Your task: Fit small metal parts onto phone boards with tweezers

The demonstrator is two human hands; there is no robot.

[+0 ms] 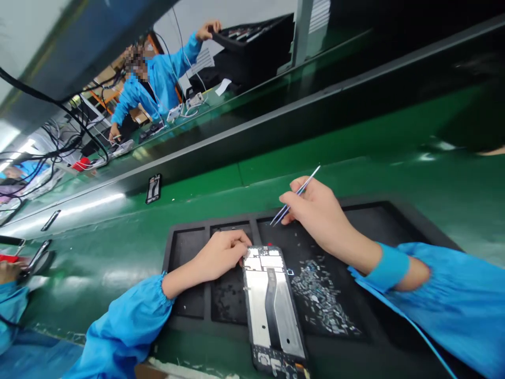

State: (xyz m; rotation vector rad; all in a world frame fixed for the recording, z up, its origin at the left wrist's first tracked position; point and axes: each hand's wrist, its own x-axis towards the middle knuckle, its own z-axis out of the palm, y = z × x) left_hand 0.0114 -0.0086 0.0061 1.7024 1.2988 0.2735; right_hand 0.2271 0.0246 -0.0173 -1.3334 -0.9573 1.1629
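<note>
Gripping the upper left corner of an opened phone between thumb and bent fingers, the left hand sits near the centre of the head view; the phone runs from there down to the bottom edge of the frame, its silvery inside facing up, over a black compartment tray; whether it rests on the tray or is lifted off it, I cannot tell. Right of centre, the right hand pinches metal tweezers between thumb and fingers, their points slanting down and left, apart from the phone and near its top end; a blue wristband circles that wrist. Many small pieces lie scattered in the tray compartment just right of the phone; another phone housing lies on the green table, left of the upper middle; in the upper left, a co-worker in blue has one hand on the rim of a black bin; at the left edge, another person's hand shows.
</note>
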